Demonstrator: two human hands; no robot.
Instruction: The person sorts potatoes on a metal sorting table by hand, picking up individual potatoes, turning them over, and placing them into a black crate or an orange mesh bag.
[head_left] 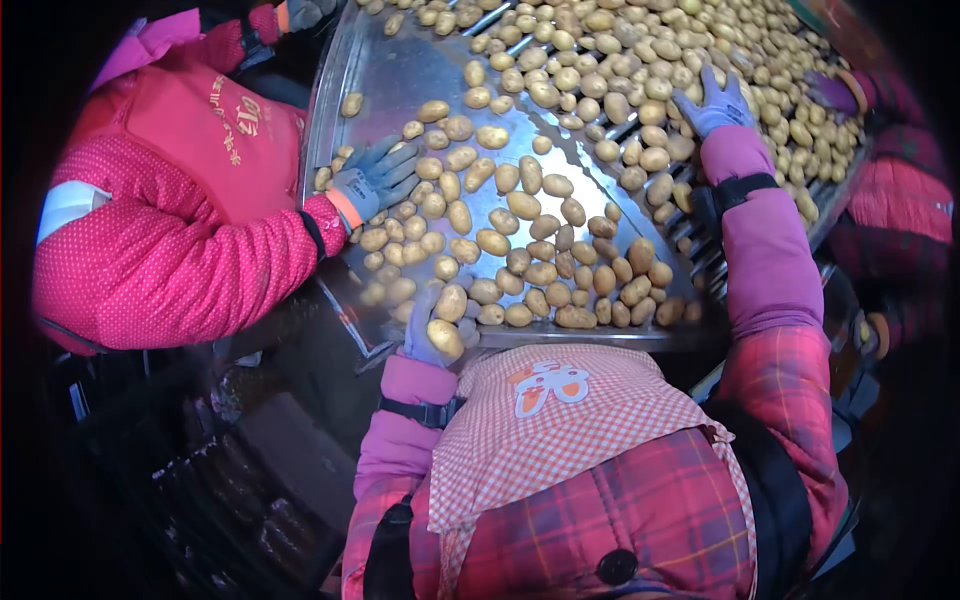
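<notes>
My left hand [424,328], in a purple glove, is at the near left edge of the metal table [385,70]. Its fingers are curled around potatoes, with a yellowish potato [445,339] against the palm and a browner one just above it. Farther forward on the right, my right hand [716,106], also gloved, lies over the dense layer of potatoes [650,85] with its fingers spread and nothing gripped. Between my hands, many loose potatoes [540,230] are scattered across the shiny metal surface.
On the left, a co-worker in a red apron [215,140] rests a grey-gloved hand [378,180] on potatoes. Another person's gloved hand [832,95] touches the pile at right. Metal rollers [705,270] show beneath the potatoes. A raised rim [590,334] runs along the table's near side.
</notes>
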